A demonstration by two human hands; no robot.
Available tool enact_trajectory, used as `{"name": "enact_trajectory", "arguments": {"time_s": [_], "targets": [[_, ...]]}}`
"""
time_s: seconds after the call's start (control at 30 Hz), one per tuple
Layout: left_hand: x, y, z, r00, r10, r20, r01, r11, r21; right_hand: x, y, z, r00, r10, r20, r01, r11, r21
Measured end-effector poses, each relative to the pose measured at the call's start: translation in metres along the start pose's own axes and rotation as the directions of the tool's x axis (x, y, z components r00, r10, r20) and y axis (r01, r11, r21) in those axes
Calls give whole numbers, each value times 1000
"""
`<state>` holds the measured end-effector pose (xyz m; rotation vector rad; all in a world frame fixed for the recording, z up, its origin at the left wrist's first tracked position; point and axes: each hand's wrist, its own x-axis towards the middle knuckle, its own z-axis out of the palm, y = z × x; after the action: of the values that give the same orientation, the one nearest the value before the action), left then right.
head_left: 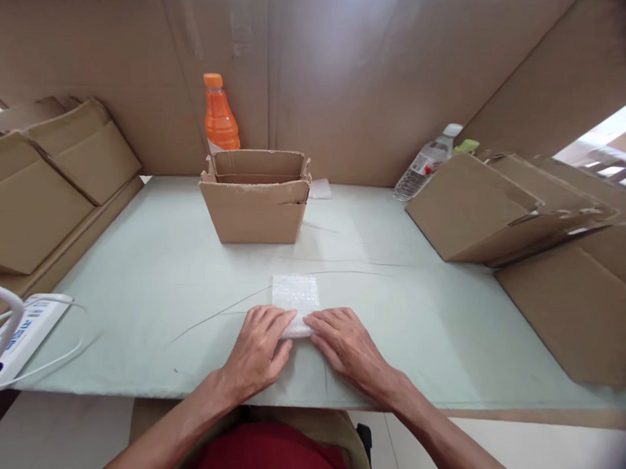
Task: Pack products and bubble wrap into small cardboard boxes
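A small white bubble-wrap piece lies on the pale green table cover near the front edge. My left hand and my right hand rest side by side on its near end, fingers curled over what looks like a rolled or folded edge. Both hands press down on the wrap. Whether something sits inside the fold is hidden by my fingers. Straight ahead, farther back, stands an open cardboard box.
An orange drink bottle stands behind the box against a tall cardboard wall. A clear water bottle leans at right beside flattened cartons. More flat cartons stack at left. A white power strip with cable lies at the left edge.
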<state>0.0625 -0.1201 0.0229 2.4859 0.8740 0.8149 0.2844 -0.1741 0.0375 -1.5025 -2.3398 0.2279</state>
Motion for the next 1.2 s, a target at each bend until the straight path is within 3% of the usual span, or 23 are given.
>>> {"name": "enact_trajectory", "arguments": {"time_s": [0.1, 0.2, 0.3, 0.4, 0.47, 0.57, 0.67, 0.73, 0.87, 0.93, 1.0, 1.03, 1.1, 1.13, 1.2], "targets": [[-9, 6, -9, 997, -35, 73, 43, 992, -118, -7, -4, -5, 998, 23, 58, -30, 992, 125], [-6, 5, -9, 984, -137, 117, 148, 984, -98, -13, -10, -8, 999, 35, 5, -35, 999, 41], [1, 0, -6, 969, -231, 88, 231, 973, 13, -12, -15, -5, 998, 18, -63, -23, 996, -91], [-1, -3, -7, 936, -352, 24, 352, 929, -109, -7, -13, 4, 999, -35, 4, 35, 995, -88], [-9, -2, -8, 866, -500, 20, 480, 818, -317, -5, -9, 9, 999, 12, -32, -12, 1000, -16], [-19, 5, -6, 735, -665, 132, 577, 512, -637, -4, -5, 13, 973, 209, -100, -185, 960, 211], [-19, 16, 1, 701, -672, 238, 544, 289, -788, -2, -8, 12, 960, 278, 15, -259, 873, 414], [-14, 22, 3, 695, -673, 252, 535, 250, -807, -2, -9, 9, 968, 241, 69, -245, 847, 473], [-14, 27, 6, 726, -660, 194, 505, 320, -802, 0, -9, 0, 959, 257, 120, -279, 768, 577], [-15, 26, 6, 774, -601, 197, 502, 394, -770, 4, -9, -4, 951, 235, 201, -309, 686, 659], [-11, 19, -1, 842, -508, 181, 479, 550, -684, 8, -9, -10, 949, 210, 235, -315, 652, 690], [-4, 14, -8, 881, -454, 132, 432, 660, -615, 10, -8, -12, 950, 221, 222, -313, 659, 684], [19, -1, -31, 946, -317, -74, 265, 881, -393, 12, -3, -19, 947, 279, 159, -313, 688, 655], [35, -11, -46, 954, -220, -206, 167, 955, -243, 12, 1, -22, 943, 310, 121, -313, 702, 640], [74, -33, -77, 921, -11, -390, 40, 997, 67, 10, 10, -28, 932, 357, 67, -324, 733, 599]]}}
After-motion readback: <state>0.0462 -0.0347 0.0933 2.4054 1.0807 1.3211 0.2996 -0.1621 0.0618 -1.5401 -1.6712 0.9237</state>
